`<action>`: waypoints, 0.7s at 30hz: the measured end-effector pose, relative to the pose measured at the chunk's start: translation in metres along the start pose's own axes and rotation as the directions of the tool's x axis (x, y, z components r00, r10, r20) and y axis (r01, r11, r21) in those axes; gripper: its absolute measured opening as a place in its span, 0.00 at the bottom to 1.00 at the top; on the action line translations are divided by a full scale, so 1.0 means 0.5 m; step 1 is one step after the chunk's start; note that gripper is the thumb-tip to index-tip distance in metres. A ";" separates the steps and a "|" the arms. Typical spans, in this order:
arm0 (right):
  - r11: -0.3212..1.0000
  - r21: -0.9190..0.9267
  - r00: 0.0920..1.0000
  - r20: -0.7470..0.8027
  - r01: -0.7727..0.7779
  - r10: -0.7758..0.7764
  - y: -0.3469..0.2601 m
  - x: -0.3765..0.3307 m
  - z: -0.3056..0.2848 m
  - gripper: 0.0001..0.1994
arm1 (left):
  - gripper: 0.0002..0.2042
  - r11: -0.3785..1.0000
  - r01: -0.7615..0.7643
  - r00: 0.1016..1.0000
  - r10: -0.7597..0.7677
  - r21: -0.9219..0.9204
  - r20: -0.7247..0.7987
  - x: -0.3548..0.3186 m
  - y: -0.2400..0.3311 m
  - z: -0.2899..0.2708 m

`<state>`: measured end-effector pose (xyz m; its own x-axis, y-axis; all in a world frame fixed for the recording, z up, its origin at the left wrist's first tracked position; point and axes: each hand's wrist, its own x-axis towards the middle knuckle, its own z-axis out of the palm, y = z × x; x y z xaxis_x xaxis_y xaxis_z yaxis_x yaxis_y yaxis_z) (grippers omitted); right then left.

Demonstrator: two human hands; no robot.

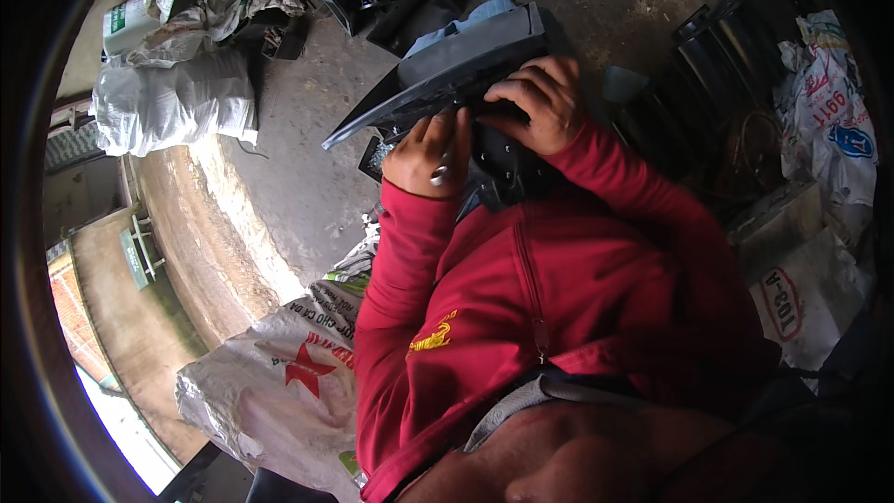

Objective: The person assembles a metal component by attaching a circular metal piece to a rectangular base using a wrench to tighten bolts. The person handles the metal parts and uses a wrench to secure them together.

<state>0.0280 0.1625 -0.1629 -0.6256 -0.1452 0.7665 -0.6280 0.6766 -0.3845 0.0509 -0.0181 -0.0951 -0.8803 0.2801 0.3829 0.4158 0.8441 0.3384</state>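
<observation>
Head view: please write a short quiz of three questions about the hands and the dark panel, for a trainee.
1. True or false: both hands touch the dark plastic panel.
2. Which hand holds a small metal tool? A) left hand B) right hand C) neither
3. Fill in: the sleeves are ____ in colour.

Key: 1 true; 2 A; 3 red. The fingers of the right hand press on the panel from above. White sacks lie on the floor to the left.
</observation>
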 end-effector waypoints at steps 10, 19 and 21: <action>1.000 -0.018 0.999 0.050 0.001 0.000 0.007 -0.001 -0.010 0.19 | 0.07 0.996 -0.082 0.995 0.080 -0.042 -0.062 0.007 -0.018 0.047; 1.000 -0.005 0.997 0.074 0.005 -0.004 0.013 -0.008 -0.004 0.18 | 0.04 0.938 -0.023 0.991 -0.024 -0.346 -0.132 -0.021 -0.043 0.067; 1.000 -0.010 0.997 0.076 0.013 -0.012 0.014 -0.010 -0.005 0.18 | 0.04 0.923 -0.027 0.992 -0.023 -0.384 -0.125 -0.027 -0.046 0.065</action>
<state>0.0278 0.1697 -0.1684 -0.6514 -0.2082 0.7296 -0.6316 0.6816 -0.3694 0.0458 -0.0266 -0.1361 -0.8541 0.2013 0.4796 0.4954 0.5959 0.6320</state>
